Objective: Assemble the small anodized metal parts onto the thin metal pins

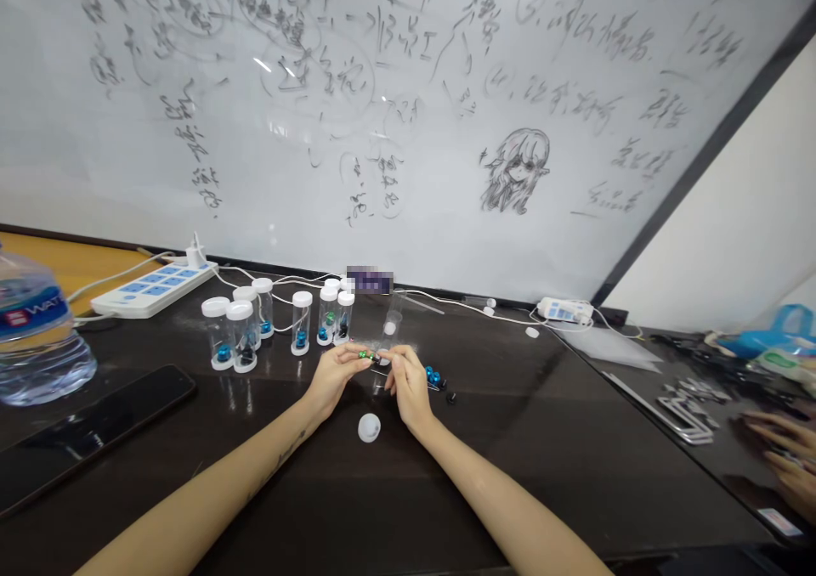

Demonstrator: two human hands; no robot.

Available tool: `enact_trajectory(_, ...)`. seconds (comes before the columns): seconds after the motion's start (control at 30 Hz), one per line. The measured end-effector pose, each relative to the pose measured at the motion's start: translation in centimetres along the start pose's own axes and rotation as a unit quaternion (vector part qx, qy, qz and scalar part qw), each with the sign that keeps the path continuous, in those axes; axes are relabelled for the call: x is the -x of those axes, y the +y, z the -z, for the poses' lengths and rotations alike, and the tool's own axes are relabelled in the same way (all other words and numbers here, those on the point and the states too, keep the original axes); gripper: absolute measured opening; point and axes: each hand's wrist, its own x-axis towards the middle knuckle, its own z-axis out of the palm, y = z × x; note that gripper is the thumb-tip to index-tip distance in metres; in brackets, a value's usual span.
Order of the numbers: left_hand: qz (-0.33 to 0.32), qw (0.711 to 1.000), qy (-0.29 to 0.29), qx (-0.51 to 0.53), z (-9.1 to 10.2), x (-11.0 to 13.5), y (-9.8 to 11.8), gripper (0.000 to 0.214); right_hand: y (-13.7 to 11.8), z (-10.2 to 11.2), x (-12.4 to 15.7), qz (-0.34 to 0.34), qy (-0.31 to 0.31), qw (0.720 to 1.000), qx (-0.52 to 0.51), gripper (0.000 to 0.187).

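My left hand [332,375] and my right hand [408,382] meet over the dark table [510,440], fingers pinched together on a small green part [365,355] held between them. A thin metal pin seems to join the part, but it is too small to be sure. Just right of my right hand lie blue beads [433,376] and small black pieces [450,398]. A white cap [368,427] rests on the table below my hands. Behind them stands an uncapped clear vial [393,328].
Several capped clear vials [242,334] holding coloured bits stand at the left rear. A power strip [153,287], a water bottle [35,330] and a black phone [89,432] sit on the left. Another person's hand [781,448] works near metal parts [685,406] at right. A whiteboard rises behind.
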Motion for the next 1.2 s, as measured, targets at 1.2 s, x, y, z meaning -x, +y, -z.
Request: enact_trajectory(1.2, 0.002, 1.000, 0.003, -0.004, 0.00, 0.01, 0.00, 0.023, -0.48, 0.17, -0.03, 0.027, 0.007, 0.999, 0.041, 0.043)
